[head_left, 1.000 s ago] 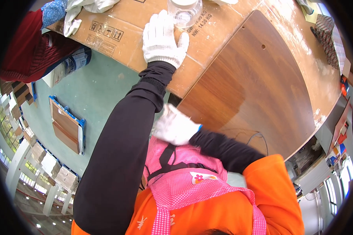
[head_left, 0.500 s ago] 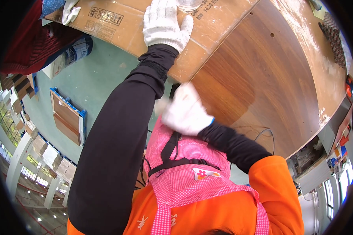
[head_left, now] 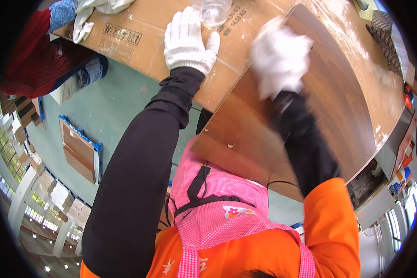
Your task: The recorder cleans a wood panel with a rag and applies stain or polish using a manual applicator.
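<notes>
Near top centre, the right hand [head_left: 281, 58], grip too blurred to tell, swings up the panel [head_left: 338, 97], bringing work to its upper end, left hand [head_left: 190, 44] flat.

The brown wood-grain board [head_left: 338, 97] — straight along one side, curved along the other — lay flat on the cardboard-covered table [head_left: 389, 99], near end overhanging.

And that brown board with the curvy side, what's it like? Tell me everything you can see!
The brown board looks like wood, with darker streaks of grain and shiny patches. One long edge is straight and the other bows outward. Small round holes show near its close end. It lies flat on the cardboard, its near-left corner sticking out past it. The right hand, in a white glove, is over its far part, too blurred to tell whether it touches.
</notes>
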`<state>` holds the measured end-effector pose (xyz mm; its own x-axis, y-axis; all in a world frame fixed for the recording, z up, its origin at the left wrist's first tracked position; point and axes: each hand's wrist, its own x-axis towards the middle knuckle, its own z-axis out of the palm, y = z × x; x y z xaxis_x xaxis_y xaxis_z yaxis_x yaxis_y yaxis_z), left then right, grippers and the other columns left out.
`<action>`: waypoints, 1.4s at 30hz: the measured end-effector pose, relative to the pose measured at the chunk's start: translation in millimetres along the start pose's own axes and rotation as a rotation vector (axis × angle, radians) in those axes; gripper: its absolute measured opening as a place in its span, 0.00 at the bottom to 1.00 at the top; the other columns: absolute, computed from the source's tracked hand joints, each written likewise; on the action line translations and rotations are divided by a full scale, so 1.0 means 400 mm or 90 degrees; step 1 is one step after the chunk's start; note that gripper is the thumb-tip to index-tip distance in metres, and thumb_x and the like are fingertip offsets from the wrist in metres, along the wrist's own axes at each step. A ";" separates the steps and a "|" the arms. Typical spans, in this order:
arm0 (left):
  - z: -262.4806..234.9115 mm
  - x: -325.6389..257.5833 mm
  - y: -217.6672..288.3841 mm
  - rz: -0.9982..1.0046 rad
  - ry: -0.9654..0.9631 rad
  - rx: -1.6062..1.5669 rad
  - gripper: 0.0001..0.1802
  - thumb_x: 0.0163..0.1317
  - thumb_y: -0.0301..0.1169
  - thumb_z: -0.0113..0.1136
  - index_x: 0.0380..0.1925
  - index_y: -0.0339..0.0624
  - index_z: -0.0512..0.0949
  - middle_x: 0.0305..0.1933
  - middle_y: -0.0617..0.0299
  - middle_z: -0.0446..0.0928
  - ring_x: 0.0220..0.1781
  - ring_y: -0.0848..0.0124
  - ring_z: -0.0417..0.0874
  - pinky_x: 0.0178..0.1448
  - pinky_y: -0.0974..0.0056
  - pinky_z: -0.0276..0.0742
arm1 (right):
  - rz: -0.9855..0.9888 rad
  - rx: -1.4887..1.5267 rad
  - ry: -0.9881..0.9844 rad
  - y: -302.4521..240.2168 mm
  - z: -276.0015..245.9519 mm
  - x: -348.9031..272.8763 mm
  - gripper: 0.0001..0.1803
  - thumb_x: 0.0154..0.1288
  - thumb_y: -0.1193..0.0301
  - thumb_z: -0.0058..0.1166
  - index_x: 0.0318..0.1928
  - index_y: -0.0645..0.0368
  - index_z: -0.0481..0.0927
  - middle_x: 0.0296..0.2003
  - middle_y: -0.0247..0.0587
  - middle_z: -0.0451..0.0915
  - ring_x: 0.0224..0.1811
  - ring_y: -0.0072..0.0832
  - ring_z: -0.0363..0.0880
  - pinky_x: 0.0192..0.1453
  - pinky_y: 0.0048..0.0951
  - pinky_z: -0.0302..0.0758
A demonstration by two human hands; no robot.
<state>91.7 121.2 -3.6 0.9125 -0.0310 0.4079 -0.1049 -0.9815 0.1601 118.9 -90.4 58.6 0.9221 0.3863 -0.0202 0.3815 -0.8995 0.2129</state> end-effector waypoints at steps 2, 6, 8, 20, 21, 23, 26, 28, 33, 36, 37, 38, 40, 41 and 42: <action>-0.001 -0.001 0.003 -0.020 -0.004 -0.007 0.41 0.64 0.48 0.66 0.71 0.35 0.69 0.73 0.47 0.72 0.73 0.45 0.72 0.78 0.43 0.63 | -0.096 0.240 -0.049 -0.181 -0.038 -0.159 0.10 0.60 0.69 0.58 0.40 0.61 0.78 0.27 0.48 0.78 0.37 0.43 0.81 0.41 0.49 0.72; -0.008 -0.002 0.007 -0.049 -0.041 -0.015 0.37 0.60 0.47 0.68 0.65 0.37 0.71 0.72 0.41 0.71 0.75 0.46 0.70 0.79 0.42 0.62 | -0.299 0.466 -0.051 -0.301 -0.067 -0.293 0.08 0.58 0.68 0.56 0.35 0.59 0.81 0.32 0.52 0.80 0.40 0.45 0.81 0.61 0.52 0.76; -0.012 -0.003 0.008 -0.060 -0.077 -0.006 0.37 0.61 0.47 0.68 0.64 0.37 0.71 0.71 0.36 0.70 0.75 0.43 0.70 0.78 0.41 0.62 | -0.324 0.343 -0.153 -0.204 -0.042 -0.212 0.06 0.57 0.70 0.55 0.27 0.55 0.84 0.33 0.48 0.84 0.39 0.43 0.83 0.64 0.59 0.75; -0.018 -0.010 0.011 -0.095 -0.124 0.006 0.36 0.61 0.46 0.67 0.65 0.37 0.72 0.73 0.34 0.68 0.77 0.43 0.68 0.79 0.41 0.60 | 0.045 -0.144 -0.096 0.003 0.002 0.105 0.15 0.56 0.59 0.67 0.39 0.53 0.84 0.28 0.40 0.80 0.37 0.41 0.80 0.48 0.50 0.73; -0.021 -0.010 0.012 -0.096 -0.132 0.006 0.38 0.60 0.46 0.67 0.66 0.36 0.71 0.74 0.36 0.68 0.77 0.43 0.67 0.80 0.41 0.60 | -0.092 -0.234 0.002 -0.046 -0.028 0.053 0.10 0.58 0.60 0.64 0.34 0.52 0.84 0.25 0.41 0.79 0.32 0.44 0.79 0.51 0.59 0.70; -0.026 -0.005 0.011 -0.063 -0.117 0.003 0.40 0.61 0.47 0.67 0.68 0.33 0.70 0.75 0.37 0.68 0.78 0.44 0.66 0.81 0.41 0.58 | -0.197 0.345 0.040 -0.051 -0.062 0.004 0.09 0.61 0.62 0.59 0.35 0.52 0.85 0.25 0.42 0.80 0.29 0.45 0.79 0.50 0.64 0.69; -0.034 -0.003 0.012 -0.078 -0.148 0.009 0.38 0.64 0.46 0.65 0.67 0.31 0.71 0.74 0.37 0.69 0.78 0.43 0.66 0.81 0.42 0.58 | -0.072 0.262 -0.117 0.061 -0.037 0.098 0.10 0.68 0.64 0.51 0.35 0.50 0.84 0.32 0.46 0.83 0.35 0.46 0.81 0.51 0.58 0.68; -0.036 -0.004 0.011 -0.065 -0.133 0.011 0.37 0.65 0.47 0.64 0.66 0.30 0.72 0.71 0.35 0.71 0.75 0.41 0.69 0.81 0.41 0.59 | 0.189 0.252 0.085 0.156 0.014 0.206 0.14 0.76 0.60 0.46 0.50 0.52 0.81 0.36 0.46 0.84 0.40 0.44 0.83 0.50 0.53 0.70; -0.040 -0.011 0.011 -0.078 -0.162 0.022 0.40 0.68 0.49 0.61 0.71 0.32 0.68 0.72 0.36 0.70 0.74 0.38 0.69 0.79 0.40 0.60 | 0.304 0.299 0.125 0.246 0.114 0.282 0.18 0.74 0.55 0.52 0.52 0.54 0.81 0.45 0.50 0.84 0.49 0.49 0.84 0.55 0.49 0.79; -0.039 -0.006 0.011 -0.052 -0.109 0.040 0.37 0.66 0.49 0.63 0.67 0.33 0.73 0.69 0.37 0.75 0.71 0.38 0.73 0.75 0.39 0.66 | 0.292 0.227 0.193 0.358 0.182 0.110 0.14 0.70 0.56 0.56 0.48 0.47 0.84 0.44 0.47 0.85 0.51 0.48 0.84 0.56 0.50 0.78; -0.038 -0.004 0.011 -0.048 -0.086 0.012 0.39 0.67 0.49 0.62 0.71 0.33 0.70 0.70 0.37 0.73 0.71 0.38 0.73 0.75 0.39 0.67 | 0.348 0.248 0.220 0.429 0.211 0.031 0.13 0.67 0.59 0.59 0.48 0.46 0.86 0.44 0.45 0.85 0.50 0.47 0.84 0.58 0.48 0.79; -0.038 -0.003 0.013 -0.051 -0.102 0.025 0.40 0.67 0.49 0.62 0.72 0.33 0.69 0.71 0.36 0.72 0.71 0.37 0.73 0.74 0.39 0.67 | 0.380 0.242 0.270 0.507 0.235 -0.065 0.15 0.66 0.63 0.60 0.51 0.45 0.87 0.45 0.45 0.85 0.50 0.46 0.84 0.59 0.46 0.79; -0.039 -0.002 0.015 -0.038 -0.082 0.040 0.41 0.68 0.48 0.63 0.74 0.33 0.66 0.72 0.35 0.71 0.71 0.35 0.72 0.75 0.40 0.67 | 0.583 0.295 0.298 0.663 0.280 -0.242 0.15 0.66 0.68 0.60 0.53 0.51 0.86 0.46 0.48 0.85 0.49 0.41 0.85 0.56 0.40 0.81; -0.038 -0.002 0.015 -0.048 -0.114 0.038 0.41 0.68 0.48 0.63 0.74 0.33 0.66 0.72 0.35 0.71 0.71 0.35 0.72 0.75 0.40 0.67 | 0.663 0.297 0.255 0.751 0.292 -0.314 0.15 0.67 0.70 0.60 0.53 0.55 0.85 0.46 0.48 0.85 0.49 0.38 0.85 0.54 0.37 0.82; -0.038 -0.003 0.015 -0.062 -0.122 0.034 0.41 0.68 0.48 0.63 0.73 0.33 0.66 0.71 0.34 0.71 0.71 0.34 0.71 0.75 0.40 0.66 | 0.709 0.335 0.214 0.800 0.306 -0.380 0.16 0.65 0.68 0.62 0.53 0.56 0.84 0.45 0.47 0.86 0.47 0.37 0.85 0.51 0.37 0.82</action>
<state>83.9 118.2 10.3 0.9762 0.0349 0.2139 0.0046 -0.9901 0.1405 108.9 -462.1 10.3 0.7262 -0.6626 0.1834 -0.5338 -0.7115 -0.4570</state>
